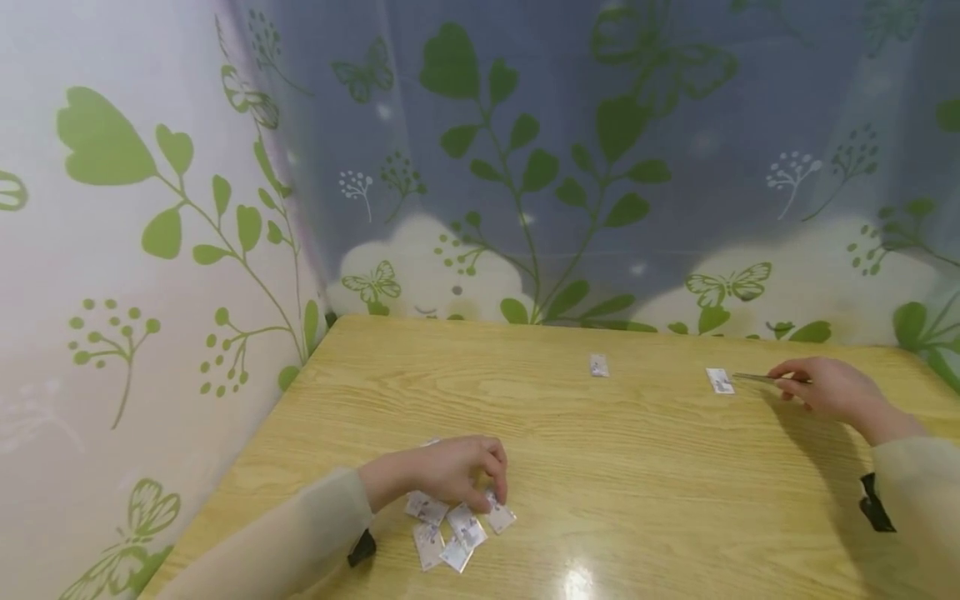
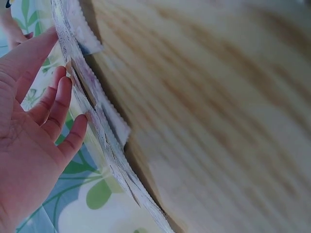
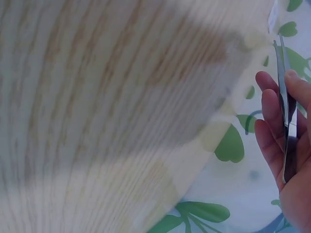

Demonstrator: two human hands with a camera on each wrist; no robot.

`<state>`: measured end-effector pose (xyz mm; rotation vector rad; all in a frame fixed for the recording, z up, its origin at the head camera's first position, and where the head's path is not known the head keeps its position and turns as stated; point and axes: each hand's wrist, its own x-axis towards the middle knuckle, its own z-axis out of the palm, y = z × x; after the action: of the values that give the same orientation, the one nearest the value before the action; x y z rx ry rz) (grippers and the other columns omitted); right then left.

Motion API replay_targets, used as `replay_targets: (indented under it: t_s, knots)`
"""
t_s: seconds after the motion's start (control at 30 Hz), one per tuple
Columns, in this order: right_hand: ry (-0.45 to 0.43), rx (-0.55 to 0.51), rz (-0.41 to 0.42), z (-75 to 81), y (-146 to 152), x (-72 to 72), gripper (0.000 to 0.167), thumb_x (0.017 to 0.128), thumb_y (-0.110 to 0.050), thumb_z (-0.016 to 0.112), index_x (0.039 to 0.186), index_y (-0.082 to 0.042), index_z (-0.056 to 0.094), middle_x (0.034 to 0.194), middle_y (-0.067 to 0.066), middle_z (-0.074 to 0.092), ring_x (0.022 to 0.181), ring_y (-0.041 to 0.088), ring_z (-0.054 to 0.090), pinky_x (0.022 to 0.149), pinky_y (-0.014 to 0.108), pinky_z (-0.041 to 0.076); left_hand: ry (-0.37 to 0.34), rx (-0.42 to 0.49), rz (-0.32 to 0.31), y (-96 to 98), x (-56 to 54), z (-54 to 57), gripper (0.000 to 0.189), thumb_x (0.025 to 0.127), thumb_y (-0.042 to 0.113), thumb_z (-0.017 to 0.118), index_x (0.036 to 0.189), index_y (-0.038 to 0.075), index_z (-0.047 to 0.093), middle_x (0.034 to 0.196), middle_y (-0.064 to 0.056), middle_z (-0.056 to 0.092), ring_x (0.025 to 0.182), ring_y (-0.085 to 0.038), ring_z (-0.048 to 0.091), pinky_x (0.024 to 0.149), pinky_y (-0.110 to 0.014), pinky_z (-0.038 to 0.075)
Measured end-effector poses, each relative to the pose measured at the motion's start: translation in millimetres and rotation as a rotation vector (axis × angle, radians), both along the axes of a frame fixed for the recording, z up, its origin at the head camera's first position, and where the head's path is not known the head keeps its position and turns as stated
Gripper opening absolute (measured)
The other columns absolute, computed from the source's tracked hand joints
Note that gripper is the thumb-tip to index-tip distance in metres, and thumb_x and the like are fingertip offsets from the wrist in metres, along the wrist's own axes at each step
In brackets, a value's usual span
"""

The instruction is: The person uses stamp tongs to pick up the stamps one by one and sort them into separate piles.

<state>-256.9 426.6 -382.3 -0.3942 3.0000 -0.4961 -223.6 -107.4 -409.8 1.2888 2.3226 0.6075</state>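
Note:
Several postage stamps (image 1: 429,546) with perforated edges lie in a loose, overlapping pile near the front left of the table. Over the pile is my left hand (image 1: 453,471), thumb and forefinger apart, fingertips at the rightmost stamp (image 1: 501,518). The left wrist view has the stamps (image 2: 109,114) edge-on beside loosely bent fingers. At the far right, my right hand (image 1: 828,387) holds metal tweezers (image 3: 287,121) between thumb and fingers. Their tips are slightly apart, close to the right edge of a stamp (image 1: 720,381) lying flat; contact cannot be told.
Another stamp (image 1: 598,365) lies near the back edge of the wooden table (image 1: 600,467). A cloth (image 1: 480,167) with leaves and butterflies hangs behind the table, and a similar patterned cloth (image 1: 150,275) hangs along its left side.

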Motion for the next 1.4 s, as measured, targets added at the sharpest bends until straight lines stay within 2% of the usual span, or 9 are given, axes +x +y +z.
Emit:
replay_targets:
  t_s: [0.2, 0.33, 0.4, 0.6, 0.77, 0.93, 1.03, 1.17, 1.4]
  knots:
    - [0.06, -0.005, -0.004, 7.8, -6, 7.7, 0.032, 0.098, -0.013, 0.056, 0.121, 0.01, 0.057, 0.084, 0.005, 0.068, 0.063, 0.017, 0.058, 0.053, 0.033, 0.044, 0.019, -0.005, -0.004, 0.7, -0.6, 2.2, 0.015, 0.08, 0.011, 0.078, 0.089, 0.023, 0.074, 0.103, 0.015, 0.052, 0.097, -0.003, 0.048, 0.089, -0.022, 0.04]
    - [0.079, -0.093, 0.02, 12.7, -34, 17.3, 0.034, 0.102, -0.018, 0.052, 0.123, 0.008, 0.057, 0.084, 0.003, 0.066, 0.061, 0.016, 0.055, 0.052, 0.032, 0.043, 0.04, -0.008, -0.012, 1.0, -1.3, 3.0, 0.016, 0.079, 0.011, 0.079, 0.089, 0.022, 0.074, 0.103, 0.015, 0.052, 0.096, -0.003, 0.048, 0.088, -0.021, 0.04]
    - [0.077, -0.158, 0.053, 15.3, -55, 24.6, 0.031, 0.101, -0.015, 0.052, 0.123, 0.007, 0.057, 0.083, 0.003, 0.065, 0.059, 0.017, 0.053, 0.05, 0.031, 0.042, 0.035, -0.008, -0.011, 0.8, -1.4, 3.3, 0.016, 0.08, 0.011, 0.079, 0.089, 0.023, 0.074, 0.103, 0.014, 0.052, 0.096, -0.004, 0.049, 0.088, -0.021, 0.04]
    - [-0.005, -0.298, 0.191, 19.1, -119, 47.6, 0.025, 0.098, -0.007, 0.054, 0.122, 0.003, 0.058, 0.081, 0.001, 0.064, 0.055, 0.018, 0.053, 0.047, 0.028, 0.041, 0.03, 0.001, -0.012, 1.2, -1.1, 3.1, 0.016, 0.079, 0.011, 0.079, 0.089, 0.023, 0.074, 0.103, 0.015, 0.052, 0.096, -0.003, 0.049, 0.089, -0.022, 0.04]
    - [-0.1, -0.361, 0.281, 14.0, -157, 60.8, 0.026, 0.099, -0.013, 0.056, 0.121, 0.0, 0.059, 0.08, 0.002, 0.063, 0.053, 0.018, 0.054, 0.047, 0.028, 0.042, 0.035, 0.002, -0.012, 2.4, -0.3, 1.2, 0.016, 0.079, 0.012, 0.079, 0.09, 0.022, 0.074, 0.102, 0.015, 0.052, 0.096, -0.003, 0.049, 0.089, -0.022, 0.04]
    - [-0.153, -0.367, 0.351, 6.9, -184, 71.3, 0.023, 0.099, -0.019, 0.056, 0.117, -0.006, 0.061, 0.078, -0.002, 0.062, 0.05, 0.01, 0.049, 0.047, 0.028, 0.044, 0.045, 0.002, -0.011, 2.5, -0.5, -1.7, 0.015, 0.079, 0.013, 0.079, 0.09, 0.023, 0.074, 0.103, 0.015, 0.052, 0.097, -0.002, 0.049, 0.09, -0.022, 0.041]
    - [-0.17, -0.354, 0.383, 1.5, -196, 76.2, 0.021, 0.1, -0.023, 0.055, 0.115, -0.01, 0.061, 0.077, -0.004, 0.061, 0.05, 0.006, 0.047, 0.046, 0.027, 0.045, 0.033, 0.007, 0.012, 2.5, 0.7, -1.8, 0.017, 0.079, 0.012, 0.079, 0.089, 0.022, 0.072, 0.102, 0.016, 0.053, 0.097, -0.002, 0.05, 0.091, -0.022, 0.041]
    - [-0.141, -0.32, 0.449, -6.6, -211, 80.8, 0.017, 0.099, -0.022, 0.056, 0.112, -0.013, 0.062, 0.074, -0.011, 0.06, 0.053, 0.002, 0.048, 0.049, 0.025, 0.044, 0.024, 0.011, 0.043, 1.5, 3.1, -1.9, 0.018, 0.078, 0.012, 0.079, 0.087, 0.022, 0.068, 0.099, 0.016, 0.053, 0.096, -0.002, 0.05, 0.091, -0.023, 0.041]
    - [-0.11, -0.282, 0.52, -14.1, -229, 84.6, 0.013, 0.098, -0.021, 0.059, 0.109, -0.016, 0.063, 0.07, -0.016, 0.055, 0.056, -0.002, 0.041, 0.052, 0.022, 0.037, 0.041, 0.013, 0.047, 0.0, 3.7, -1.7, 0.015, 0.078, 0.013, 0.079, 0.082, 0.022, 0.067, 0.097, 0.015, 0.051, 0.092, -0.002, 0.049, 0.086, -0.022, 0.042]
